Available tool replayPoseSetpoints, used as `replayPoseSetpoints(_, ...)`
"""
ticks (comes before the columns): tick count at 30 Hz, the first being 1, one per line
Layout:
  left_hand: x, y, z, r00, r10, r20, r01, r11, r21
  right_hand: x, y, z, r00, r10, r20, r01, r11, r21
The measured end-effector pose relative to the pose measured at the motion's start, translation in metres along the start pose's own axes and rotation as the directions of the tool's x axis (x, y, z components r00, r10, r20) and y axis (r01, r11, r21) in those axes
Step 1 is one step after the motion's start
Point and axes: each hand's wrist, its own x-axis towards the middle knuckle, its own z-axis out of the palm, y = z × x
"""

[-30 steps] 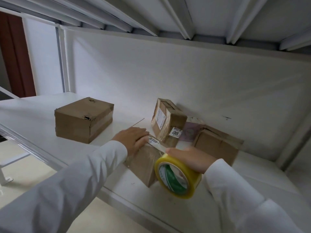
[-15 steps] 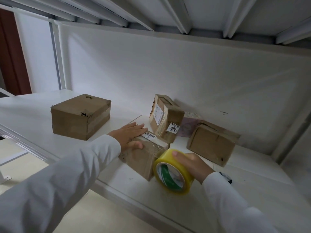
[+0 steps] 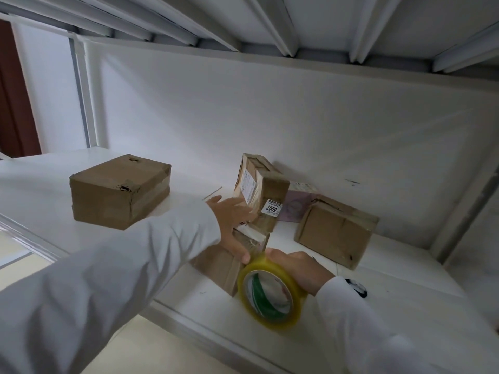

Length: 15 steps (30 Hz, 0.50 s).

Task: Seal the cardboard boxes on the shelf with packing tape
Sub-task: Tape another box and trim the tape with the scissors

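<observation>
White metal shelf (image 3: 405, 306) with white back panel, ribbed shelf underside above; dark red door at far left. Small box (image 3: 216, 263) at the front edge: left hand (image 3: 232, 228) lies on top, fingers extended, thumb now at the near corner by the tape roll (image 3: 272, 295), which the right hand (image 3: 299, 268) grips. Since earlier, left hand slid rightward. Large box (image 3: 118, 190), labelled tilted box (image 3: 259, 190), right box (image 3: 334, 233) closed; contents unseen.
</observation>
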Motion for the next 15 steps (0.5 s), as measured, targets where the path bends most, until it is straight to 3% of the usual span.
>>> replayPoseSetpoints(4, 0.003, -0.003, 0.011, 0.999, 0.008, -0.037, -0.01, 0.998, -0.054, 0.003, -0.002, -0.009, 1.0, -0.019, -0.014, 0.019, 0.999, -0.033)
replayPoseSetpoints(8, -0.002, -0.008, 0.026, 0.987, -0.077, -0.142, 0.088, 0.993, 0.075, 0.009, -0.01, -0.033, 0.993, -0.022, -0.113, 0.032, 0.996, 0.08)
replayPoseSetpoints(15, 0.001, -0.005, 0.023, 0.981, -0.137, -0.136, 0.141, 0.99, 0.025, 0.032, 0.011, -0.015, 0.987, 0.026, -0.159, 0.019, 0.962, 0.273)
